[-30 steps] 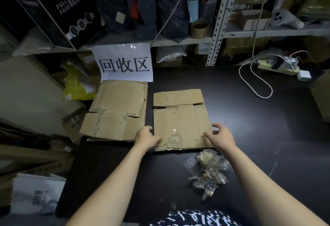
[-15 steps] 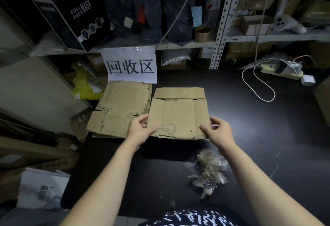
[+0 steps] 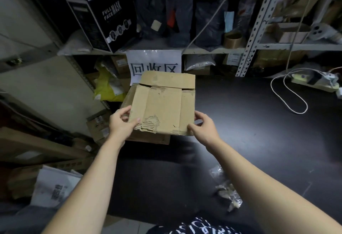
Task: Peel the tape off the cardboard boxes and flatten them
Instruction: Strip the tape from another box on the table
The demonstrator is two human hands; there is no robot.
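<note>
My left hand point(image 3: 120, 122) and right hand point(image 3: 204, 125) pinch the flattened box point(image 3: 162, 104) at its near corners, fingers underneath, held above the table point(image 3: 259, 132), long axis pointing away from me, far flap leading.

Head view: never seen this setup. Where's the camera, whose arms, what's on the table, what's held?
No machine: a person works bare-handed. The one camera sits on their head, looking forward and down, so both arms enter from below. The left hand and right hand each grip a side of a flattened brown cardboard box, held above the black table. Another flattened brown cardboard sheet lies under it at the table's left edge. A crumpled wad of clear tape lies by the right forearm; a white cable loops at far right.
</note>
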